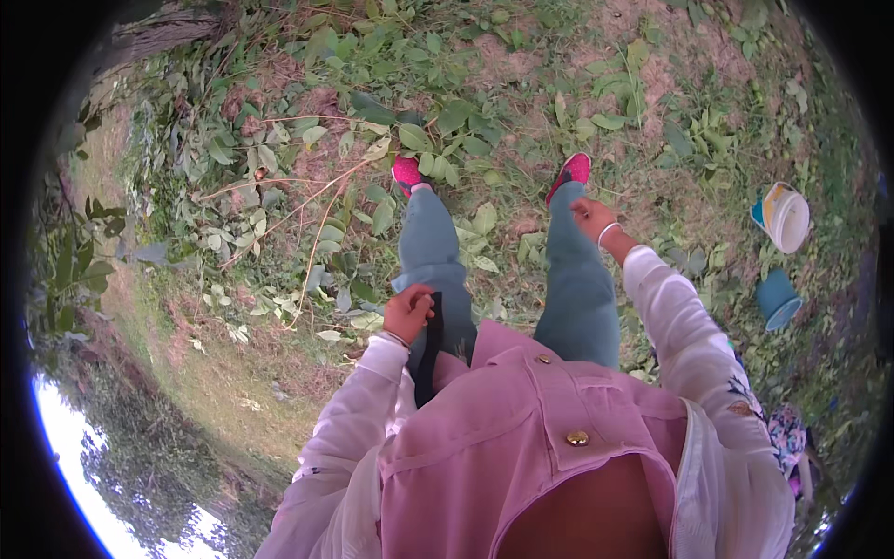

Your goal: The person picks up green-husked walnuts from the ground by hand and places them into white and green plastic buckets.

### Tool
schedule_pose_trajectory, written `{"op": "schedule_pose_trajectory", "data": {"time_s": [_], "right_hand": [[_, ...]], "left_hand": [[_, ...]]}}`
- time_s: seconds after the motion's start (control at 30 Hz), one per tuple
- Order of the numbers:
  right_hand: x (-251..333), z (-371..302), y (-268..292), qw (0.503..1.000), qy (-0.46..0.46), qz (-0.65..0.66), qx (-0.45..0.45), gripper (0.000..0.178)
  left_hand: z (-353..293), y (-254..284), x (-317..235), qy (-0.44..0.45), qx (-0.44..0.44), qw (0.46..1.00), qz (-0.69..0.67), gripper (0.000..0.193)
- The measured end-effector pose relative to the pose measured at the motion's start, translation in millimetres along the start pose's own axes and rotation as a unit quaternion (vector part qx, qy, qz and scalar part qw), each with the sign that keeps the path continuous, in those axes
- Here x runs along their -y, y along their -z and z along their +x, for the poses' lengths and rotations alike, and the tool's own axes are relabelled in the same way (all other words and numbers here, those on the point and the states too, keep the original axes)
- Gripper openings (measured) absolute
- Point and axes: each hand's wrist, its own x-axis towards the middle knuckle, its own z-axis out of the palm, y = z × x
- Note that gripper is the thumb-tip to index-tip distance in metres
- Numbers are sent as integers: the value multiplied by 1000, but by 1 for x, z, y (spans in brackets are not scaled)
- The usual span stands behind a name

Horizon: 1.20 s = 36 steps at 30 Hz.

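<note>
My left hand [408, 313] is closed in front of my left thigh, its fingers pinched at the upper end of a black strap [429, 356]. The strap hangs down along the edge of my pink jacket [521, 419]. My right hand [593, 218], with a pale bangle at the wrist, is held out over my right shin. Its fingers are curled in, and whatever they may hold is hidden. Beneath both hands are my blue-green trousers [577, 289] and pink shoes [571, 170].
Cut leafy branches [326, 205] and loose leaves cover the grassy ground before my feet. To the right, a white bucket [790, 220] lies tipped near a blue bucket [778, 299]. A floral bag [788, 436] sits at lower right. Foliage [79, 265] hangs at far left.
</note>
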Motion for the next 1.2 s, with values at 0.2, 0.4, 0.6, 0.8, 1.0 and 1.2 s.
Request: {"op": "schedule_pose_trajectory", "data": {"time_s": [0.2, 0.4, 0.6, 0.8, 1.0, 1.2], "right_hand": [[-43, 122, -158, 999, -45, 0, -16, 21], [-90, 235, -259, 928, -94, -361, -17, 32], [-81, 243, -251, 970, -176, -159, 50, 51], [30, 193, -161, 885, -210, 325, 259, 39], [236, 146, -161, 917, -72, 140, 365, 42], [376, 86, -255, 848, 223, -137, 461, 64]], "left_hand": [[108, 44, 26, -95, 3, 968, 231, 9], [135, 77, 15, -126, 23, 952, 279, 7], [121, 78, 39, -125, -19, 979, 162, 9], [97, 57, 53, -100, -54, 993, 15, 9], [84, 66, 89, 15, 5, 915, -404, 34], [92, 144, 97, -26, 81, 581, -809, 47]]}}
